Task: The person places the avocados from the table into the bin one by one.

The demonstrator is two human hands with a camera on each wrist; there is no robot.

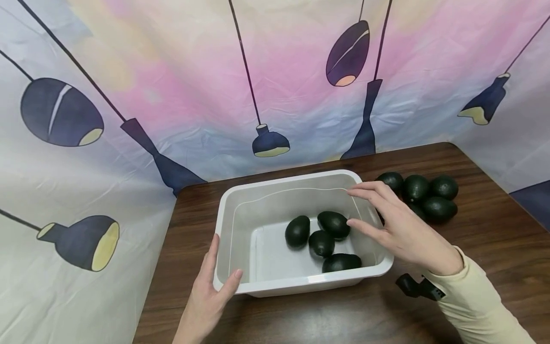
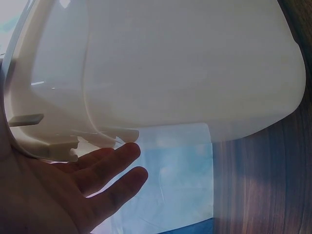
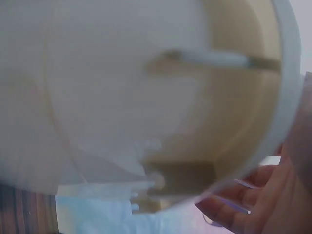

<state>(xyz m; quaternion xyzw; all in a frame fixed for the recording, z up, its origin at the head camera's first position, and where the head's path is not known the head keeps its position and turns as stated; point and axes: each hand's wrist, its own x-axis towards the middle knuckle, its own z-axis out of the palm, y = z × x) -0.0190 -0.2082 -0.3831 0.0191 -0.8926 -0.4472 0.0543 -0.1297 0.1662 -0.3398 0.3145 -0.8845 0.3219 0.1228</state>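
On the left of my head view, a backdrop cloth point(image 1: 142, 224) printed with dark-blue pendant lamps borders the wood-grain tabletop point(image 1: 193, 224). Next I read my left hand point(image 1: 206, 296): thumb and fingers are spread wide across the near left corner of the light-coloured plastic tub point(image 1: 275, 205). The thumb lies over the rim; in my left-wrist view the other fingers point(image 2: 109, 168) extend along the outside, with gaps between them.

The tub is over the tabletop, between my two hands. Four dark-green avocados lie on its floor, in the right half: the leftmost avocado point(image 1: 297, 231), the central avocado point(image 1: 321, 244), the far avocado point(image 1: 334, 225) and the near avocado point(image 1: 342, 263), whose lower part the front wall hides.

My right hand point(image 1: 404, 229) is at the right end, fingers and thumb held wide apart at the rim. The right-wrist view is blurred, so I cannot tell how firmly it bears on the tub. Behind this hand, at the tabletop's far right, at least five more avocados point(image 1: 439, 209) sit in a cluster. Under the pale-yellow right sleeve point(image 1: 477, 306) is a black device point(image 1: 418, 286); its small pale marks are too small for me to read.
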